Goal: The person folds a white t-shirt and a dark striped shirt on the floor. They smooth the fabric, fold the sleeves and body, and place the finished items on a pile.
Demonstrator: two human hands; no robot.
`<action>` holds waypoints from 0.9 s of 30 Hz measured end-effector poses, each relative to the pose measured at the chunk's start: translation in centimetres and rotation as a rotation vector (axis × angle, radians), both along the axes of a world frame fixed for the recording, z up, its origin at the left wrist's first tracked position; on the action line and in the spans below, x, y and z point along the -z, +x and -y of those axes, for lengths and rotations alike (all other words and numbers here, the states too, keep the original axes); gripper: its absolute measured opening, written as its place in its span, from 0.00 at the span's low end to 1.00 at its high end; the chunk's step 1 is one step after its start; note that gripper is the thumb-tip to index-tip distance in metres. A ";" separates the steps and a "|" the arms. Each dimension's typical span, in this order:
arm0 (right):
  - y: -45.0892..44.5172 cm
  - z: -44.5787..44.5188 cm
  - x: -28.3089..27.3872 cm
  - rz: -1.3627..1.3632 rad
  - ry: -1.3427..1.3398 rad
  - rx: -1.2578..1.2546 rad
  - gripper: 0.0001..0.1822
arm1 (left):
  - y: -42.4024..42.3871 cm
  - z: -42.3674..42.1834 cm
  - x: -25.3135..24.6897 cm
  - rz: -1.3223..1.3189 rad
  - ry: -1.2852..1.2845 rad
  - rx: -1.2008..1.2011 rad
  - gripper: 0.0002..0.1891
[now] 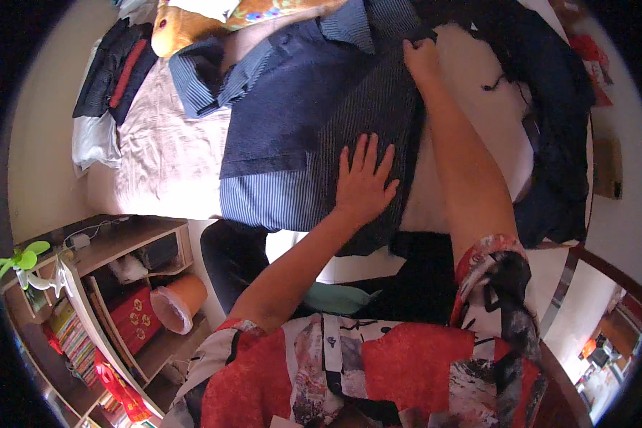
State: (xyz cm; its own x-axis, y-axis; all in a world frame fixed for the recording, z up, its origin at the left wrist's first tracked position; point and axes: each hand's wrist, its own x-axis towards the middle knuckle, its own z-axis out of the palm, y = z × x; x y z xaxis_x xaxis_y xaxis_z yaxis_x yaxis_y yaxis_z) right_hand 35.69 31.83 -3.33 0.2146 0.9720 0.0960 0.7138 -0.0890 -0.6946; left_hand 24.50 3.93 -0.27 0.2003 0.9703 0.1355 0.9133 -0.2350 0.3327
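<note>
A dark navy garment (294, 96) with blue-and-white striped cuffs and hem lies spread on the bed before me. Its right side, partly in shadow, shows thin dark stripes. My left hand (365, 182) rests palm down on this striped part, fingers spread and nothing gripped. Farther up, my right hand (422, 59) pinches a dark piece of cloth at the garment's right edge; its fingertips are partly hidden. On the left, a striped sleeve end (192, 88) is bent into a loop.
Folded dark clothes (112, 75) lie at the bed's left side, above a white bundle (96, 142). A dark cloth heap (553, 155) lies on the right. An orange plush item (187, 32) is at the top. Below left stand shelves (101, 249) with an orange bin (184, 299).
</note>
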 end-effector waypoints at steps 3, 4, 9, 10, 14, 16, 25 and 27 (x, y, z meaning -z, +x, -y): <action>-1.3 2.7 -3.2 0.079 0.145 -0.011 0.27 | 0.0 0.3 0.3 0.037 0.006 -0.007 0.32; -1.9 3.8 -3.7 0.209 0.303 -0.074 0.27 | -0.1 0.4 0.3 0.047 0.005 -0.018 0.32; -2.0 12.1 -1.4 0.595 0.391 -0.308 0.30 | -0.1 0.7 0.3 0.099 0.025 -0.032 0.30; -1.8 12.7 -0.7 0.610 0.363 -0.294 0.31 | -0.1 0.7 0.3 0.104 0.034 -0.030 0.30; -1.9 12.9 -0.3 0.671 0.294 -0.267 0.32 | -0.3 1.6 1.1 0.083 0.075 -0.024 0.31; -1.8 12.7 0.0 0.662 0.322 -0.274 0.32 | -0.4 3.5 0.9 0.101 0.058 0.021 0.32; -1.7 12.6 -0.1 0.662 0.295 -0.255 0.32 | -3.2 16.9 15.5 0.055 -0.245 0.303 0.24; -1.8 12.2 -0.3 0.630 0.304 -0.258 0.32 | -4.0 17.1 14.6 0.015 -0.347 0.330 0.19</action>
